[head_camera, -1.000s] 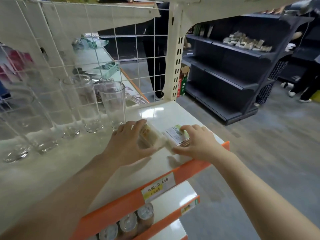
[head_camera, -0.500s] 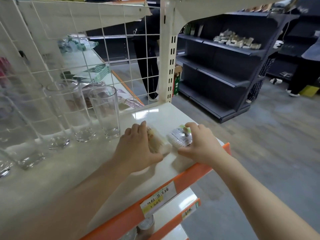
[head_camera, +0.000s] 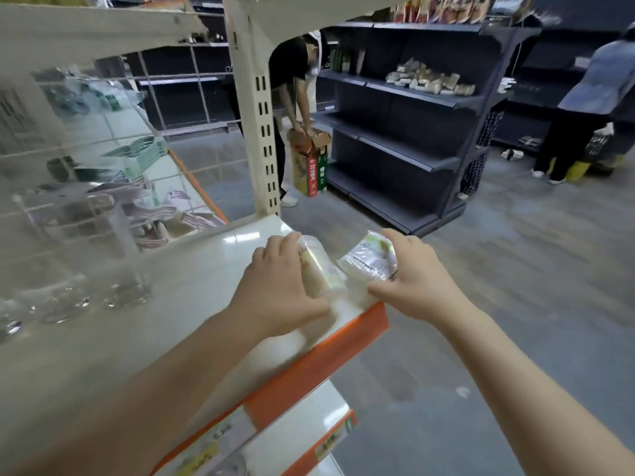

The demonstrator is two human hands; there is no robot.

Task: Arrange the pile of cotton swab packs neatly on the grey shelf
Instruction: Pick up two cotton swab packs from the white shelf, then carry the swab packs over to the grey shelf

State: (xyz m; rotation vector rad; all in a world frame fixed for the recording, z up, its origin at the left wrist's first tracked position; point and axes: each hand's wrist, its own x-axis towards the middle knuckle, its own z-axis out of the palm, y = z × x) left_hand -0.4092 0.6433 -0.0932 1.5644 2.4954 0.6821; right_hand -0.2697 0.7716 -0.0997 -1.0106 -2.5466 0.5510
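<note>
My left hand [head_camera: 278, 290] grips a clear cotton swab pack [head_camera: 318, 269] that rests on the right end of the cream shelf [head_camera: 192, 280] with the orange front strip. My right hand [head_camera: 412, 280] holds a second cotton swab pack [head_camera: 369, 257], with a green and white label, lifted just past the shelf's right corner. Across the aisle stands the grey shelf [head_camera: 409, 97], and a loose pile of cotton swab packs [head_camera: 429, 80] lies on its second level.
Drinking glasses [head_camera: 86, 269] stand on the cream shelf to the left, blurred. A cream upright post [head_camera: 256, 108] rises behind my hands. One person [head_camera: 292, 73] bends over an open carton [head_camera: 311, 163] by the grey shelf; another person [head_camera: 584, 108] stands at the far right.
The view swung right and up toward the grey shelf. My right hand lifted its pack off the cream shelf; my left hand keeps its pack at the shelf's corner.
</note>
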